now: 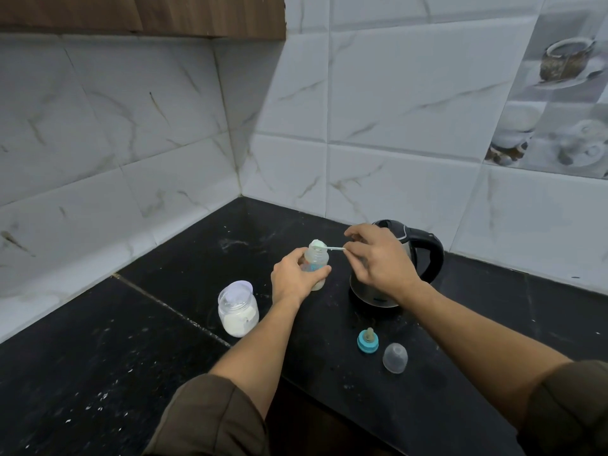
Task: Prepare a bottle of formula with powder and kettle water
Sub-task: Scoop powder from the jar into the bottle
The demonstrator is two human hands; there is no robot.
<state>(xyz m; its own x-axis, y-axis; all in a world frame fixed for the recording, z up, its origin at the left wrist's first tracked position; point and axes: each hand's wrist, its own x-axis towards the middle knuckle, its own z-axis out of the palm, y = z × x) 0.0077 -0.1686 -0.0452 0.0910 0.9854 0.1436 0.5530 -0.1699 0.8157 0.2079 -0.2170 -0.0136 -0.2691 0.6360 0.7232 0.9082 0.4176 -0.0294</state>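
My left hand [291,280] grips a small clear baby bottle [316,258] standing upright on the black counter, its mouth uncovered. My right hand [378,258] pinches the handle of a pale scoop [324,246] heaped with white powder, held right over the bottle's mouth. An open clear jar of white powder [237,309] stands to the left of the bottle. Behind my right hand stands a steel kettle [418,258] with a black handle, partly hidden by the hand.
A blue teat ring with its nipple [367,340] and a clear dome cap [395,358] lie on the counter in front of the kettle. The black counter [115,357] runs into a tiled corner at the back. White specks dot the counter at the left.
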